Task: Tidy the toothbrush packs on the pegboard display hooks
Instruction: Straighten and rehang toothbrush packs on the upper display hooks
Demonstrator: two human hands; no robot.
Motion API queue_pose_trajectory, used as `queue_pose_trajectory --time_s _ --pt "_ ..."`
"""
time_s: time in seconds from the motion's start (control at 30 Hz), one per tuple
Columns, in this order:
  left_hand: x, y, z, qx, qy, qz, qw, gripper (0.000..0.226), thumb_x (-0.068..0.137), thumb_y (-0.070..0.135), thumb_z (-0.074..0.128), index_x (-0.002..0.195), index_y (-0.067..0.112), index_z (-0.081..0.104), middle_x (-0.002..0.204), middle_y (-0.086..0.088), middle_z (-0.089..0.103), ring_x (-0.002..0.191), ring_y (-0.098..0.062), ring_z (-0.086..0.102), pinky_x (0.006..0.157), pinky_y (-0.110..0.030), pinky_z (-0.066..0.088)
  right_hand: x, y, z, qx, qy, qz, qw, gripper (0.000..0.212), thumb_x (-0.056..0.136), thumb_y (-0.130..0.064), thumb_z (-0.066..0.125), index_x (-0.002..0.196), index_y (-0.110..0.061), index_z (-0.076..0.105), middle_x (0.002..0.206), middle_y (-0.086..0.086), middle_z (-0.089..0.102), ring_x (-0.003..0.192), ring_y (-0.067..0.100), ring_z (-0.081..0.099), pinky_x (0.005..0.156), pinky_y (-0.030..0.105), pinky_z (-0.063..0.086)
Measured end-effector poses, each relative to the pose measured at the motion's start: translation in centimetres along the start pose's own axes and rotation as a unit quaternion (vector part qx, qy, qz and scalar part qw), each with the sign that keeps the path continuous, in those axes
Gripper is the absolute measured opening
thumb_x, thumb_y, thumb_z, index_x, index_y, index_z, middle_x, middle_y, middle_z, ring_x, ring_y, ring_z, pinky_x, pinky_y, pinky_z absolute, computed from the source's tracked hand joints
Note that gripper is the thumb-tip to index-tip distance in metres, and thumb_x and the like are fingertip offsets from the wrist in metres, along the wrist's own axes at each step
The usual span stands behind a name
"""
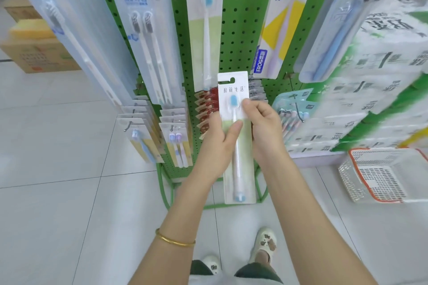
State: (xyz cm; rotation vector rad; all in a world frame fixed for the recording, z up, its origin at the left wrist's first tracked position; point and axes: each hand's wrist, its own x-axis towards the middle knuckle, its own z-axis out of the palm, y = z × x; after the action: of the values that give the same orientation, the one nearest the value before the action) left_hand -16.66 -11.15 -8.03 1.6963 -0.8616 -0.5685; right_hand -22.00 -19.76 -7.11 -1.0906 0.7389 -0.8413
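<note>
A white-and-green toothbrush pack (238, 169) with a blue-headed brush is held upright in front of the green pegboard (243, 18), off any hook. My left hand (217, 141) grips its left edge, thumb across the front. My right hand (264, 127) pinches its right edge near the brush head. A matching pack (203, 25) hangs on the board just above. Twin-brush packs (148, 37) hang to its left and a yellow-and-white pack (275, 25) hangs to the right.
Lower hooks carry several small packs (176, 139) and red sachets (206, 109). Wrapped tissue bundles (375, 90) stack at the right above a white-and-orange basket (379, 173). Cardboard boxes (34, 51) sit on the tiled floor at the left. My feet show below.
</note>
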Motion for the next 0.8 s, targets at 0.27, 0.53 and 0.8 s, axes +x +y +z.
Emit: queue_pose_trajectory --time_s 0.27,0.53,0.8 --pt "-3.0 -3.0 0.0 0.039 -0.093 -0.010 0.995 0.055 0.090 0.024 0.062 0.138 0.024 0.035 0.128 0.007 0.052 0.116 -0.006 0.052 0.101 -0.032 0.043 0.5 1.6 -1.8 0.062 0.068 0.069 0.993 0.029 0.092 -0.014 0.060 0.064 -0.016 0.056 0.074 0.001 0.058 0.072 0.017 0.053 0.079 0.037 0.047" --pt "-4.6 -1.8 -0.1 0.229 -0.112 0.033 0.966 0.071 0.088 0.040 0.062 0.146 0.026 0.023 0.150 0.001 0.032 0.133 -0.016 0.036 0.102 -0.030 0.034 0.2 2.4 -2.0 0.050 0.140 0.044 0.988 0.027 0.091 -0.017 0.062 0.065 -0.017 0.056 0.073 -0.001 0.055 0.080 0.019 0.050 0.086 0.039 0.045" --pt "-4.9 -2.0 0.9 0.222 -0.174 -0.015 0.959 0.103 0.075 0.038 0.074 0.149 0.041 0.002 0.149 0.001 0.028 0.131 -0.019 0.039 0.102 -0.043 0.042 -0.8 1.1 -2.2 0.109 0.096 0.092 0.985 0.024 0.095 -0.023 0.057 0.074 -0.013 0.049 0.071 0.004 0.056 0.060 0.016 0.053 0.060 0.030 0.047"
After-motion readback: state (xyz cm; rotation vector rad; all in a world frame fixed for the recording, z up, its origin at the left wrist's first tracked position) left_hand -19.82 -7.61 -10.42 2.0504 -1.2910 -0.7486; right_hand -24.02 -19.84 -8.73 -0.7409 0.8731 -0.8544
